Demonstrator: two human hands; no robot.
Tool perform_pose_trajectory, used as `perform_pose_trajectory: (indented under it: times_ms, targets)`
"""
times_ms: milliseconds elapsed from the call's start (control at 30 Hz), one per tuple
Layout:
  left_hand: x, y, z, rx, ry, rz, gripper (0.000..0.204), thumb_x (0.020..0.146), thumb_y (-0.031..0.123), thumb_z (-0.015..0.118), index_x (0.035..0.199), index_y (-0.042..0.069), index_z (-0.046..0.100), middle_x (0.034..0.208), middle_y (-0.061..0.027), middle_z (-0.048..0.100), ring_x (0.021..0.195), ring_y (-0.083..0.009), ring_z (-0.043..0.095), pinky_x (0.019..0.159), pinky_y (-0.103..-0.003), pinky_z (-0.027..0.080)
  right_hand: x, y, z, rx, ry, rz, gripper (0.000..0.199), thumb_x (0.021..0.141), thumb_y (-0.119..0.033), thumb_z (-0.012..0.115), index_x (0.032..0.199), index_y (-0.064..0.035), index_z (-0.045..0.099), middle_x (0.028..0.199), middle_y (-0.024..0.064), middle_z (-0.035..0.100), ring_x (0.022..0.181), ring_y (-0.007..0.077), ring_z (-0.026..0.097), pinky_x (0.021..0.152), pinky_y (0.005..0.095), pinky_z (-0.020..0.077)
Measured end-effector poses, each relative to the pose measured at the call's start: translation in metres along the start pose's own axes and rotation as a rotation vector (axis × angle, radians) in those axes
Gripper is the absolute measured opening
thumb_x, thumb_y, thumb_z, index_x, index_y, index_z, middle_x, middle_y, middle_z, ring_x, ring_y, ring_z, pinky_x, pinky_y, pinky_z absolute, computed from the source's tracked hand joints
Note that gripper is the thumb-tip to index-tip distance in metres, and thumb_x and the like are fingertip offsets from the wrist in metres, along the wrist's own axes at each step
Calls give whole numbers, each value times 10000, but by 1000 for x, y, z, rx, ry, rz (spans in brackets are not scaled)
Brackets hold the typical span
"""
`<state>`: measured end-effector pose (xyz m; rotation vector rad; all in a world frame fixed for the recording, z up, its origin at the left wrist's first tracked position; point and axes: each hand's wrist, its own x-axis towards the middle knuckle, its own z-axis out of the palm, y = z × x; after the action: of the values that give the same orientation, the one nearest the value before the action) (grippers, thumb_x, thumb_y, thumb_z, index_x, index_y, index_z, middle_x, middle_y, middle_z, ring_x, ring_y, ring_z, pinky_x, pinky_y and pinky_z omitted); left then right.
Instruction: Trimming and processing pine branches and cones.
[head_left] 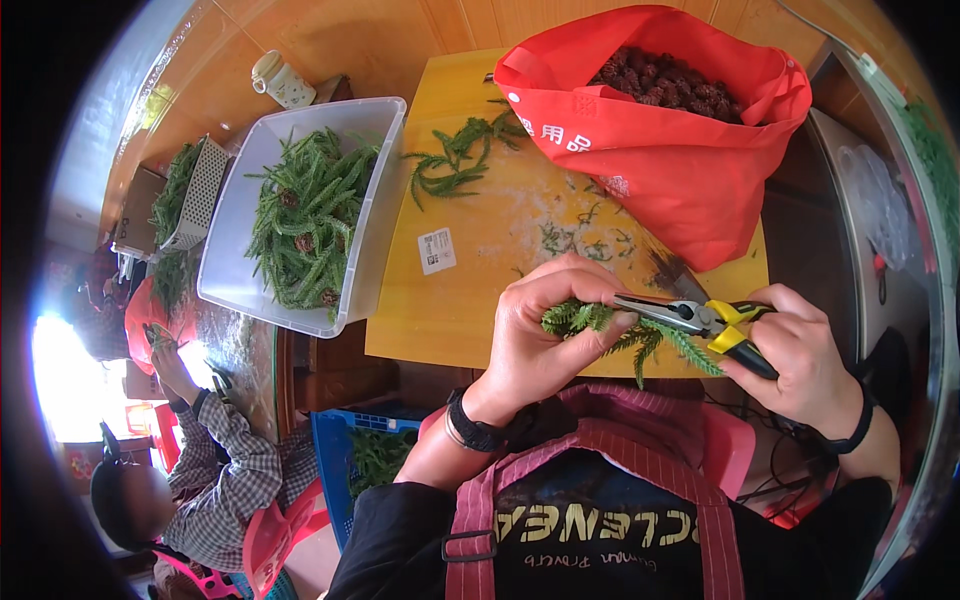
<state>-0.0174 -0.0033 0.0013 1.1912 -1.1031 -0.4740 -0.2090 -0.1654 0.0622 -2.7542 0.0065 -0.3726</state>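
Note:
My left hand is closed on an artificial pine sprig, pinching it between thumb and fingers over the near edge of the yellow table. Green needles stick out past the thumb toward the right. My right hand grips long-nose pliers with yellow and black handles. The pliers' metal jaws point left and reach to my left thumb and fingertips, just above the sprig. What lies between the jaw tips is too small to make out.
A red bag of brown pine cones stands at the back right. Loose green sprigs and a white label lie on the table. Left of it is a clear plastic bin of sprigs. A co-worker sits far left.

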Motion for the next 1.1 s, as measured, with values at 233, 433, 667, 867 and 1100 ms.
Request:
perform_pose_trajectory:
  times_ms: [233,433,667,867,1100]
  targets:
    - [-4,-4,0,-92,53,-46,186,714,35,726,832,-16,591,863,-116,622,812,-196,580,750,-305,460,10,-4,-18,49,-2,3,332,628,-244,760,699,7,555,674,123,564,733,329,559,701,383,474]
    - [-5,-6,2,-158,93,-20,210,701,16,734,842,-7,580,868,-129,627,844,-213,590,769,-317,467,7,-12,-26,-116,-10,26,332,572,-226,772,704,2,570,704,106,575,823,314,557,708,380,472]
    - [-2,-6,2,108,114,153,265,645,13,769,805,26,558,850,-129,656,830,-231,618,753,-329,484,6,-11,-24,-311,36,-46,307,547,-180,772,629,-20,523,663,90,541,785,294,543,669,384,464]
    - [-2,-5,0,276,94,305,309,604,11,786,803,39,552,850,-139,657,794,-245,629,713,-326,498,1,-1,-15,-134,45,-17,288,550,-155,771,641,-15,535,697,99,571,840,304,556,688,378,471]
    - [-4,-12,-2,61,65,66,227,699,-46,703,839,32,543,945,-129,611,819,-179,602,687,-309,495,-3,5,-9,29,111,90,309,618,-221,726,743,22,583,728,117,583,811,350,560,724,406,459]
